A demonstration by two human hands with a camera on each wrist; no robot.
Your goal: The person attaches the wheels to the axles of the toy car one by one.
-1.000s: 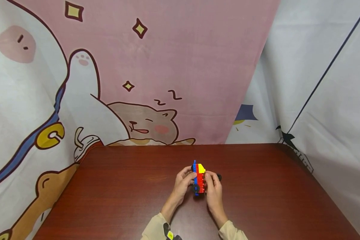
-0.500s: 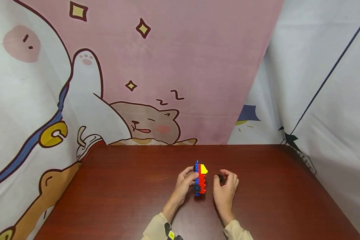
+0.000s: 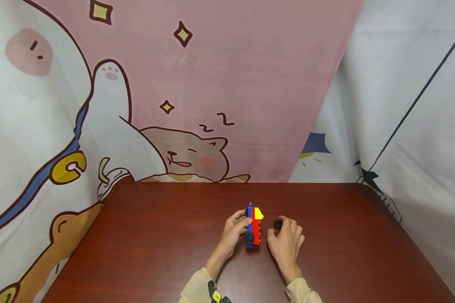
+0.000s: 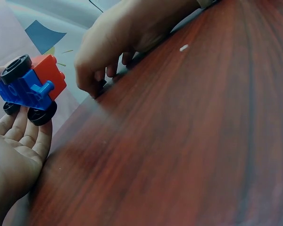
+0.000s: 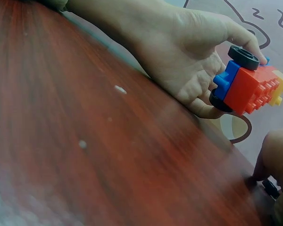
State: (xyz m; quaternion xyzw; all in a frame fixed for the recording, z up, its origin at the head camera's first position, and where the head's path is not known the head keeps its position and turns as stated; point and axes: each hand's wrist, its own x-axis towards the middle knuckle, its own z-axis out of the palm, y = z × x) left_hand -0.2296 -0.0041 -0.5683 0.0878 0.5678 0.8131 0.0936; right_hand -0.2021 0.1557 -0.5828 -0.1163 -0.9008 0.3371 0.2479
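Observation:
My left hand [image 3: 233, 231] grips a toy car [image 3: 255, 229] built of red, blue and yellow blocks, held on its side above the table with the blue base toward the palm. Black wheels [image 5: 244, 57] show on the base, the thumb close beside one. To the right, my right hand [image 3: 286, 242] reaches down at the table top, its curled index finger and thumb around a loose black wheel [image 3: 278, 224]. In the right wrist view this loose wheel [image 5: 271, 189] is partly covered by the fingers.
The dark red-brown wooden table [image 3: 167, 235] spreads around both hands. A small pale speck [image 5: 120, 89] lies on it in the wrist views. Behind stands a pink and white cloth [image 3: 250, 84] with cartoon animals, continuing along both sides.
My right hand has left the car's side and moved right to the loose wheel, its fingers now around it. The left hand keeps holding the car almost in place.

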